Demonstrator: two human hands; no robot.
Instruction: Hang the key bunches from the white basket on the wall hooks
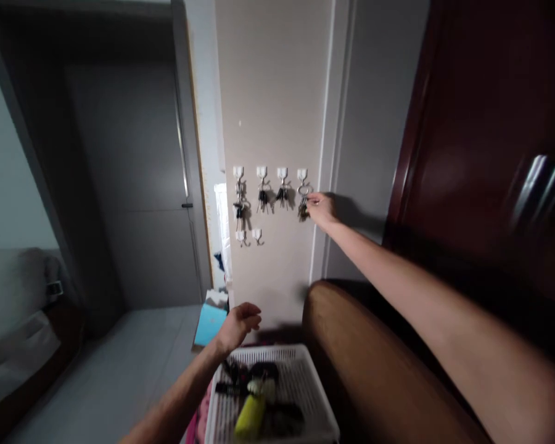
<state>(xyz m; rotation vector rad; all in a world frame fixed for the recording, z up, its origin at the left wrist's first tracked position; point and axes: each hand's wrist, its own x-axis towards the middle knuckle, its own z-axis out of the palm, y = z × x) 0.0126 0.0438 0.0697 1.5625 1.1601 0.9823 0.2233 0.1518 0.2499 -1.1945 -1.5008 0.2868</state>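
My right hand (322, 208) reaches to the wall, its fingers pinched on a bunch of keys (302, 210). That bunch's ring (303, 190) hangs on the rightmost white hook (302, 174). To its left, more keys hang in a row: one bunch (282, 196), another (263, 198), and a longer one (239, 209) at the far left. Below, two lower hooks (241, 237) bear nothing. My left hand (239, 327) hovers above the back left of a white plastic basket (312, 385), fingers loosely bent and holding nothing.
In the basket lie a yellow-green item (251, 414) and several dark things, too dim to name. A brown rounded piece (351, 345) stands to the right of it. A light blue box (209, 325) is at left. Beyond are a grey door (129, 185) and a dark red door (490, 123).
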